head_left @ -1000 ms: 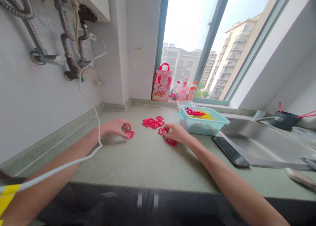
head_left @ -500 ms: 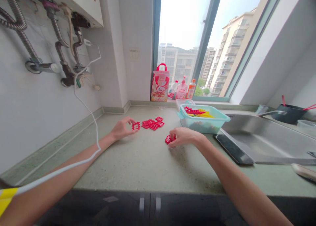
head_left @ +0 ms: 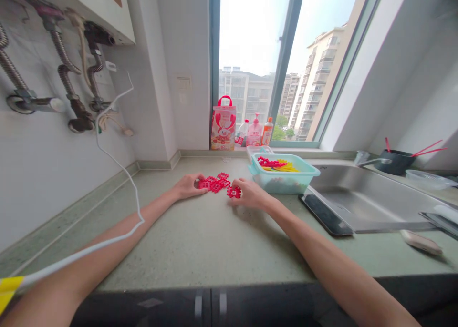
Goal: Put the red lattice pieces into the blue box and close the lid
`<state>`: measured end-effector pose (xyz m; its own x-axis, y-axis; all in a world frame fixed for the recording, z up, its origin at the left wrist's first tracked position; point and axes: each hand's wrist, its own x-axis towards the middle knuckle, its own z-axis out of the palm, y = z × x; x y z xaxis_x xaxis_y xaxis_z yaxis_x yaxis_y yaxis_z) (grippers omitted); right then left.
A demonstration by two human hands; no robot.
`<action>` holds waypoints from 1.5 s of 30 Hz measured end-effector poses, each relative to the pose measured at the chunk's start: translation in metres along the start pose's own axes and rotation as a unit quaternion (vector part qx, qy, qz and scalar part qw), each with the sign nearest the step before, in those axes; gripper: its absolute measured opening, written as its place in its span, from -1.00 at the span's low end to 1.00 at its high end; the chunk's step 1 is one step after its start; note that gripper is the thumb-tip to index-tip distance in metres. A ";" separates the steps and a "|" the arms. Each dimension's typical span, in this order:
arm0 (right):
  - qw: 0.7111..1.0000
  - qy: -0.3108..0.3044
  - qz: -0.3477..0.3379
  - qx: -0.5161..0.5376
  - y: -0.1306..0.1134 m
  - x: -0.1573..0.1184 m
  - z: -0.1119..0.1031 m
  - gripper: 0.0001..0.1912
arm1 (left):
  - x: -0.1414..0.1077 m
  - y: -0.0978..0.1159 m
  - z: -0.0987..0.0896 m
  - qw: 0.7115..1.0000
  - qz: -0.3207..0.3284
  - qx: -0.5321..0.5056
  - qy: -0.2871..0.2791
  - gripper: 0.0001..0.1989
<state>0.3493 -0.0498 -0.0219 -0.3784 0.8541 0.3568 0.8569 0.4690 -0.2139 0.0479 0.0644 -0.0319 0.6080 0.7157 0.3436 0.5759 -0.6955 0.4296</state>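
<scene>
Several red notched plastic building pieces lie in a loose pile on the counter. At the pile's left edge, my left hand has its thumb and fingers closed on one red piece. My right hand pinches another red building piece just right of the pile, slightly nearer to me. Its open lattice face shows between the fingers. Behind my right hand stands a pale turquoise plastic box holding more red and yellow pieces.
A black phone lies between the box and the steel sink. A white cable hangs across my left forearm. On the sill stand a pink bag and several bottles. A dark pot sits beyond the sink.
My left hand has moved its red piece right, up against the pile. My right hand has lifted its piece and brought it left, closer to the pile. The view has turned slightly right.
</scene>
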 end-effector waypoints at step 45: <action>0.998 0.020 0.025 0.049 0.002 0.003 0.012 -0.74 | -0.012 0.011 0.003 0.996 0.042 -0.076 -0.027 -0.50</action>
<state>0.3455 -0.0431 -0.0323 -0.3190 0.8684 0.3797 0.8359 0.4466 -0.3191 0.0487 0.0479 -0.0342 0.6820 0.6474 0.3402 0.4342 -0.7328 0.5239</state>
